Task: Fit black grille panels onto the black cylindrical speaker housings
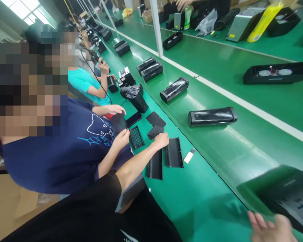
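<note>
My left hand is closed, its fingers curled down at the upper ends of two curved black panels: one panel to its right, another panel below it. What the fingers pinch, if anything, is hidden. Thin black sheets lie just beyond that hand. Low at the right edge, my right hand is slightly blurred, fingers extended and apart from the thumb, with nothing visible in it. A large dark housing with slots, cut off by the frame, stands beside it.
A co-worker in a navy shirt sits close on the left, holding a dark sheet. A perforated black panel, a phone and a small pale-and-dark piece lie on the green bench. Black speaker units line the green belt.
</note>
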Demonstrator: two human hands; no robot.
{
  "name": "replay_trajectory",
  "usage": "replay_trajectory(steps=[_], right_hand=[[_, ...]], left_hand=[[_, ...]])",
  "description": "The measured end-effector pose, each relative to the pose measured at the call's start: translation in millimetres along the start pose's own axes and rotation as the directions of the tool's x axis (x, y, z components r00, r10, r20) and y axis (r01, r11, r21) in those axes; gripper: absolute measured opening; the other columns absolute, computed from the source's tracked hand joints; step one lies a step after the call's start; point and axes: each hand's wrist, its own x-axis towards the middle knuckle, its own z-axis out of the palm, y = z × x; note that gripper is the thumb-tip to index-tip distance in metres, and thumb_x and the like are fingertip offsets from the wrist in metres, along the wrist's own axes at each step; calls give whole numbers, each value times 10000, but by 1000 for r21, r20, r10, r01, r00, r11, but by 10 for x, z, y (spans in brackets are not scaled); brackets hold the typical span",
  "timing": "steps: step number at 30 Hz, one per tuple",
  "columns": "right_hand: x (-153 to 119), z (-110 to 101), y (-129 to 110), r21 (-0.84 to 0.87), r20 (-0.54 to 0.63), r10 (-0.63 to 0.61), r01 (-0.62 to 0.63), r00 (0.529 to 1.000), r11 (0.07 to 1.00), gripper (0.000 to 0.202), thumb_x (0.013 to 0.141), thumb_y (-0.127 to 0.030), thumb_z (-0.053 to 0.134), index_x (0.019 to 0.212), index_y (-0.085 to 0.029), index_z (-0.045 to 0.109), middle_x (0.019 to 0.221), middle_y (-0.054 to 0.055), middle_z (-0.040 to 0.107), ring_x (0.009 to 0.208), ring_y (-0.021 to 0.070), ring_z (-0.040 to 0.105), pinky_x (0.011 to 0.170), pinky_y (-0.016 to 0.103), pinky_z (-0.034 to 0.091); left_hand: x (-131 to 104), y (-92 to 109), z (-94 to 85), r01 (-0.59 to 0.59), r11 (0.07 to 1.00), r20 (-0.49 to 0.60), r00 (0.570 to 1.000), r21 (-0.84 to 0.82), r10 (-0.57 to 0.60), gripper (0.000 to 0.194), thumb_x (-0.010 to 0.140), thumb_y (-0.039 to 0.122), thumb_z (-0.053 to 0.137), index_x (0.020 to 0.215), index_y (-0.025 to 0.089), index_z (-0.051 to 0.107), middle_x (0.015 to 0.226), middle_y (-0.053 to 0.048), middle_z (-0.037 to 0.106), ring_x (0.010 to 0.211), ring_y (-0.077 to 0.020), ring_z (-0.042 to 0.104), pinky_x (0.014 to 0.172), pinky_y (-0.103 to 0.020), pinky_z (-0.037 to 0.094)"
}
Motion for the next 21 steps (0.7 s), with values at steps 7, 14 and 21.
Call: replay_trajectory(steps=[7,14,21], right_hand=[[-1211,798,796,-155,516,176,-110,839,982,797,481,-542,973,1144,-184,713,1161,144,712,980,340,725,889,541,615],[-1327,300,577,-163,459,144,-76,876,984,766,748,-687,820,1249,-132,653,868,51,720,730,224,714,722,381,627],[-1496,-703,223,-250,365,115,-22,924,968,746,780,-689,806,1246,-117,695,703,8,655,601,186,596,596,318,537]], left_hand=[[-150,-13,-18,-2,976,107,994,-216,25,82,921,156,580,868,179,637,558,42,617,533,-120,663,721,-236,553],[-955,110,11,103,865,300,952,-490,57,125,870,252,602,930,201,504,584,62,563,492,-136,663,513,-205,514],[-1772,176,62,354,689,661,711,-633,242,492,769,355,655,1218,209,520,568,87,549,370,-131,566,346,-167,355]])
